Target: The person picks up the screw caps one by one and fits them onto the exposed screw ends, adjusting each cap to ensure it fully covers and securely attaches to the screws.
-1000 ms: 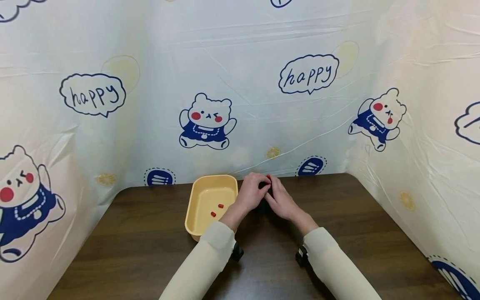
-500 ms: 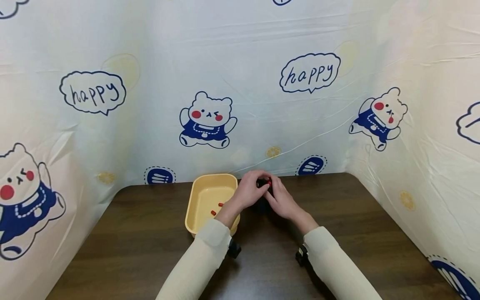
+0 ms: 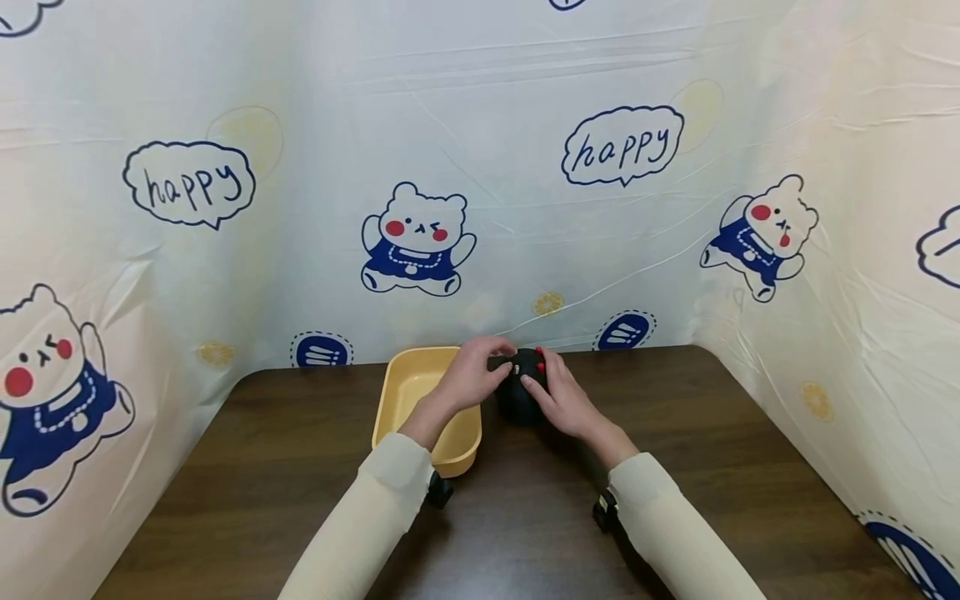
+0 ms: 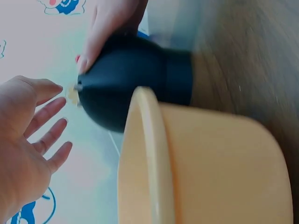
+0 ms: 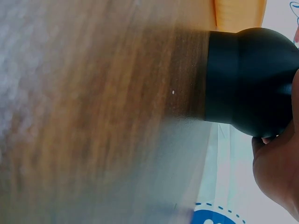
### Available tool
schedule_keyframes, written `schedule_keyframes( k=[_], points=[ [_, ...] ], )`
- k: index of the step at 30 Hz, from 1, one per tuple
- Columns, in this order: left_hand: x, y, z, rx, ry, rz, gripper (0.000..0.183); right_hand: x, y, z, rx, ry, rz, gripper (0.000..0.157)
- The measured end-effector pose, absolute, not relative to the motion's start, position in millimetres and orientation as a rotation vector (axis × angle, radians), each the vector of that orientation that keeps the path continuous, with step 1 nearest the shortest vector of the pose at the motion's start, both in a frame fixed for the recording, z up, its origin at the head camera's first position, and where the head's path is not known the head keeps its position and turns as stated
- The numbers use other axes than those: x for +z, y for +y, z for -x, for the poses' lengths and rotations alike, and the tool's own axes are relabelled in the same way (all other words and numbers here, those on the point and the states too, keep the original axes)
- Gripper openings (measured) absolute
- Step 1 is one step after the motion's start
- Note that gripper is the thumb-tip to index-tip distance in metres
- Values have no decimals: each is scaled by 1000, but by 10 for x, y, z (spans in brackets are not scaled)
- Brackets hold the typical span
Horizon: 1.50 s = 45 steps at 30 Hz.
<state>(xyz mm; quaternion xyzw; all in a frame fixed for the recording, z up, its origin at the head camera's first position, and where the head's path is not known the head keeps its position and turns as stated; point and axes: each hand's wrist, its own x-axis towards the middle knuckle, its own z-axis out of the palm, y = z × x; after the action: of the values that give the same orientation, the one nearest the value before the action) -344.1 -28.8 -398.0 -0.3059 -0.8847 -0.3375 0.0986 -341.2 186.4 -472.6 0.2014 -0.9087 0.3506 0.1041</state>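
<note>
A black, round-bodied object with a narrower base (image 3: 516, 404) stands upright on the table, right of the yellow tub. My right hand (image 3: 567, 400) grips its right side, thumb at the front; in the right wrist view that hand (image 5: 280, 172) is cut off by the frame edge. Small red pieces (image 3: 540, 367) show beside the right fingers, and a small metal fitting (image 4: 78, 87) shows on the top in the left wrist view. My left hand (image 3: 474, 371) hovers left of the top, its fingers (image 4: 49, 112) loosely bent, apart from the object and with nothing visible between them.
The yellow tub (image 3: 386, 417) stands just left of the black object, under my left forearm, which hides part of its inside. The brown wooden table (image 3: 300, 483) ends at a patterned cloth wall (image 3: 510, 250) close behind the object.
My left hand has drawn away to the left from the black object, uncovering its top. The left forearm now covers the two red pieces seen earlier in the tub. The right hand stays about in place.
</note>
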Motion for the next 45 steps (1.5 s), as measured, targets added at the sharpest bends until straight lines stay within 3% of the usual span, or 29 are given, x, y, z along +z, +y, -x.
schedule_keyframes(
  k=[45],
  points=[
    [-4147,-1126,3389,-724,-3067,774,33,-4708,1863,3373,1084,-2725,-565,74]
  ],
)
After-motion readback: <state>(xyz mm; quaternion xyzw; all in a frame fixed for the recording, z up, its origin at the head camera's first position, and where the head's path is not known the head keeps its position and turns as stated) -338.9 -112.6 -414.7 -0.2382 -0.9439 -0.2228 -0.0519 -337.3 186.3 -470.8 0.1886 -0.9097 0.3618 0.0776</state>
